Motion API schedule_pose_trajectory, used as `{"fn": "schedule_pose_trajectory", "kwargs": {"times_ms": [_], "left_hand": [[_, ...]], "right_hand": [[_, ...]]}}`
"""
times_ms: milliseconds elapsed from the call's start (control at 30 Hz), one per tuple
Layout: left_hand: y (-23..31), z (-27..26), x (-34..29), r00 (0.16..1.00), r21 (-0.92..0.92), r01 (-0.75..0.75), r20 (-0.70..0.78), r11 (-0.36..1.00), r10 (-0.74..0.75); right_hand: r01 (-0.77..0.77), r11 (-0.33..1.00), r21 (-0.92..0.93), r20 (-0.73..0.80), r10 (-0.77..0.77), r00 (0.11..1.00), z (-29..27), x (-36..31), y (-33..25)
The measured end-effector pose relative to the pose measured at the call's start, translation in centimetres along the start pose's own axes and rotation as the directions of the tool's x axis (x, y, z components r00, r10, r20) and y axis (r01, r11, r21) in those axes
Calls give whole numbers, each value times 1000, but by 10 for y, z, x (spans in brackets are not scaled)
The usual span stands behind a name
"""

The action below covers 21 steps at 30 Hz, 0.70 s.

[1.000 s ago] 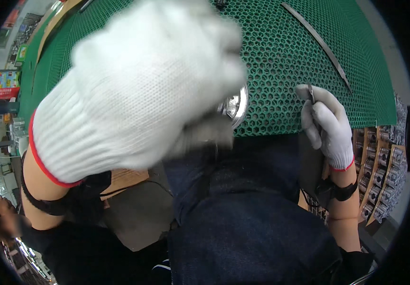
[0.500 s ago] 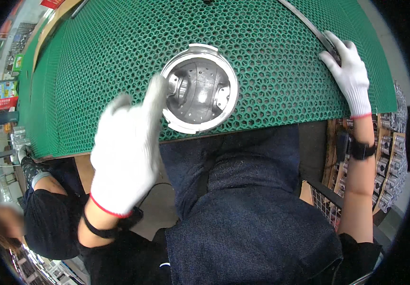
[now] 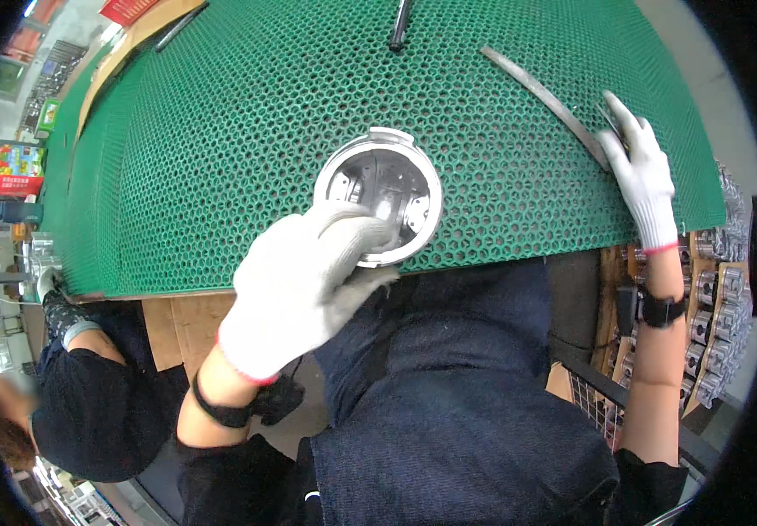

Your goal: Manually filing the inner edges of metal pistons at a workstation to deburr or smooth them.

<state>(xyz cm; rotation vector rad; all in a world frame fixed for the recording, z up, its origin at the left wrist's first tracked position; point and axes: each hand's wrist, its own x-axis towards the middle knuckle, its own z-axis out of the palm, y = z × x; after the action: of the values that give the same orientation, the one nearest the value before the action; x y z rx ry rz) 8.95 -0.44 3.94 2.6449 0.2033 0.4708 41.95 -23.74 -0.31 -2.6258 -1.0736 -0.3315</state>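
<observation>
A round silvery piston (image 3: 435, 188) sits on the green mat near the table's front edge, its hollow inside facing up. My left hand (image 3: 308, 263), in a white glove, is at its near left rim. The fingers bend over into the opening and the thumb lies outside the near edge. They cover part of the piston's interior. At the right, my gloved right hand (image 3: 643, 171) rests on the mat with thumb and forefinger apart. A slim dark thing shows between them, too small to make out. Beside the thumb ends a long, curved-looking grey metal strip (image 3: 540, 92).
A black rod-shaped tool (image 3: 399, 26) lies at the far middle of the green honeycomb mat (image 3: 220, 149). Another dark tool (image 3: 181, 26) is at the far left near cardboard. Racks of metal parts (image 3: 716, 307) stand at the right. A co-worker (image 3: 89, 403) sits at the left.
My left hand has moved right and bent its fingers over the piston's near rim. The view has shifted, showing more of the far mat. The strip lies slightly farther left of my right hand.
</observation>
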Motion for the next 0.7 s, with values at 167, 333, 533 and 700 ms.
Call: {"fn": "schedule_pose_trajectory", "kwargs": {"times_ms": [167,333,533,700], "left_hand": [[-21,-16,-3,979,0,134,-157,991,-133],[-123,-52,-48,843,203,409,-457,889,-283],[-118,-25,-60,849,165,223,-518,961,-108],[-89,11,-36,994,80,107,21,991,-109]], "right_hand": [[183,981,-71,32,-181,983,-7,20,-19],[13,1000,-26,21,-12,1000,-14,-54,24],[-42,998,48,-281,54,958,13,-67,17],[-2,1000,-23,-295,-5,955,17,-57,28]]}}
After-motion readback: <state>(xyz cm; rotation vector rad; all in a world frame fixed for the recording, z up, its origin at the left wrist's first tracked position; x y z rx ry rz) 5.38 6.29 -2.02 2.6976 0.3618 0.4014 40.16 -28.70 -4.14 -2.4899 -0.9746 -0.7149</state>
